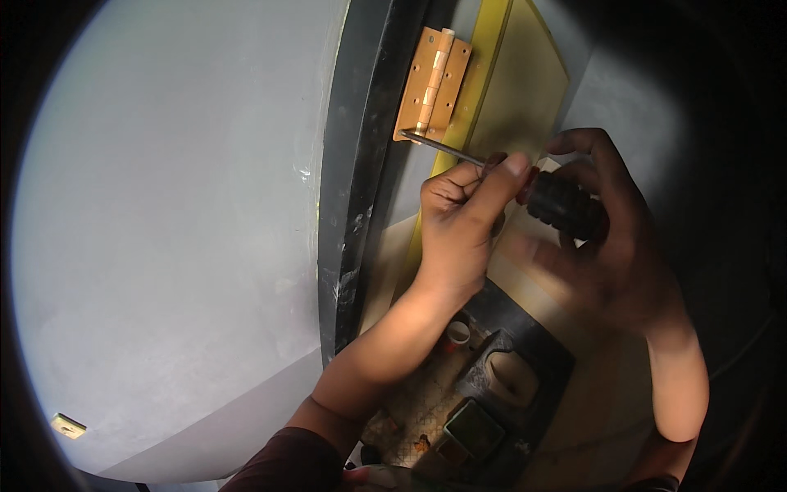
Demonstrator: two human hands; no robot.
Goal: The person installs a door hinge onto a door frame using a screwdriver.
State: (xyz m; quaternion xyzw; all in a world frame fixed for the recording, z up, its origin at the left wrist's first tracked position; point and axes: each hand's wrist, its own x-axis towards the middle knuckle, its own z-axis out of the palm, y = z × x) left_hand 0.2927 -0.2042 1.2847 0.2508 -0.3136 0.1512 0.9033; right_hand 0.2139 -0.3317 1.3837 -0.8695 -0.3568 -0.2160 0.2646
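A copper-coloured hinge [432, 82] with several screw holes is set between a dark door frame [361, 164] and a door's yellow edge [471, 107]. The tip of a screwdriver [566, 205], which has a thin metal shaft and a ribbed black handle, meets the hinge's lower left corner. Any screw under it is too small to make out. My left hand [467, 217] pinches the screwdriver where shaft and handle join. Around the black handle curl the fingers of my right hand [623, 246]; its thumb side is smeared by motion.
A pale grey wall [180, 205] fills the left side, with a small yellowish switch plate [69, 425] low on it. Below my arms, a white cup [458, 332], a dark block with a rounded hollow [510, 377] and a green-rimmed tray [474, 428] rest on the floor.
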